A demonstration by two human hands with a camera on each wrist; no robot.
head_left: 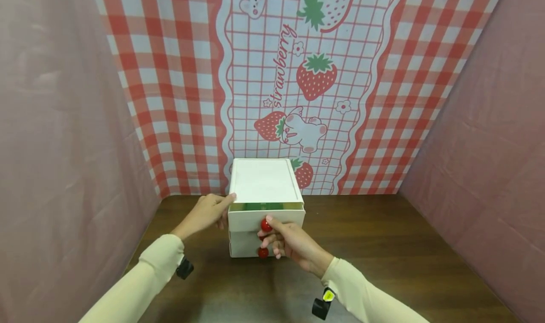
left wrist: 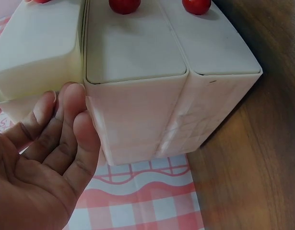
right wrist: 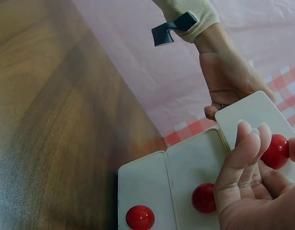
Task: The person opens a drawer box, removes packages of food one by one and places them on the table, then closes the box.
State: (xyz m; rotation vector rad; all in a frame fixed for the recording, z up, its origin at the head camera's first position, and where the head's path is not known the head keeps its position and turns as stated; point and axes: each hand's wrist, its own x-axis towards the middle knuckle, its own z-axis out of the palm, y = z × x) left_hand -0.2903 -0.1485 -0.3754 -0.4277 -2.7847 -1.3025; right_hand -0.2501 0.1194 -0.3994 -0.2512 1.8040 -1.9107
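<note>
A white box with three stacked drawers [head_left: 264, 181] stands on the table, each drawer front bearing a round red knob. The top drawer [head_left: 247, 219] is pulled partly out, and something green and yellow [head_left: 263, 206] shows inside it. My right hand [head_left: 300, 247] pinches the top knob [right wrist: 276, 151] between thumb and fingers. At the box's left side, my left hand [head_left: 206, 214] rests with its thumb on the upper edge; in the left wrist view the left hand's [left wrist: 51, 158] fingers lie loosely bent against the side wall. The two lower drawers [left wrist: 133, 43] are closed.
A wooden table [head_left: 362, 247] lies under the box. Behind it hangs a red-and-white checked cloth [head_left: 179, 100] with strawberry prints. Pink curtains [head_left: 64, 148] flank both sides. A dark strap device [right wrist: 173, 28] sits at the left sleeve.
</note>
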